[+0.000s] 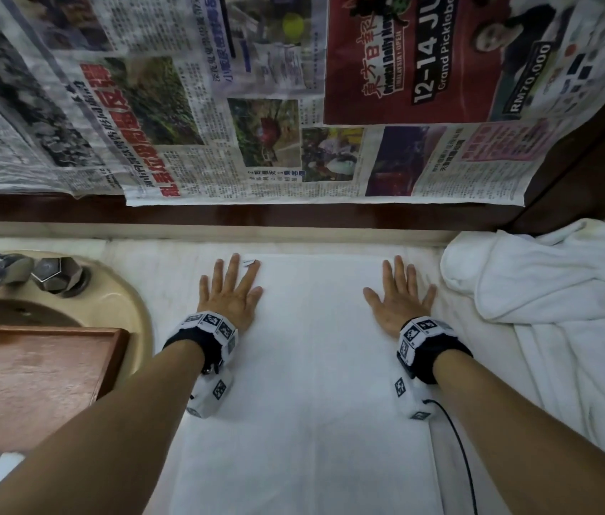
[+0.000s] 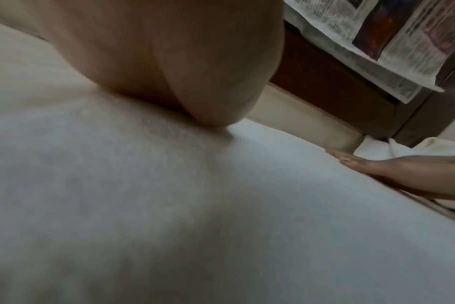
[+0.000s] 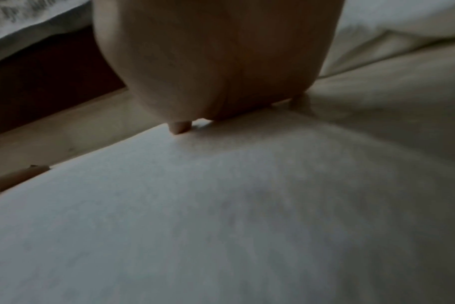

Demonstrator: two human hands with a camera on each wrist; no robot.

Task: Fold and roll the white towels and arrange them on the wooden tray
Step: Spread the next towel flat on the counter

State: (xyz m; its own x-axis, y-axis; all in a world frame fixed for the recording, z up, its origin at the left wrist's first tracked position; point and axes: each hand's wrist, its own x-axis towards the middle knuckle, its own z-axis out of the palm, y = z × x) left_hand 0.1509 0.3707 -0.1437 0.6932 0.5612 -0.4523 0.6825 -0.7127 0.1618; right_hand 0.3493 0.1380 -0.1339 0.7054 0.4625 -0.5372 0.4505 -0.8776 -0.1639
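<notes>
On the bench, a white towel lay flat in the middle, folded into a long strip. Both hands pressed down on its far end with fingers straight and spread, each grip holding nothing: the left hand on the left edge, the right hand on the right edge. More white towels lay bunched at the right. At the near left, a wooden tray sat over the sink.
</notes>
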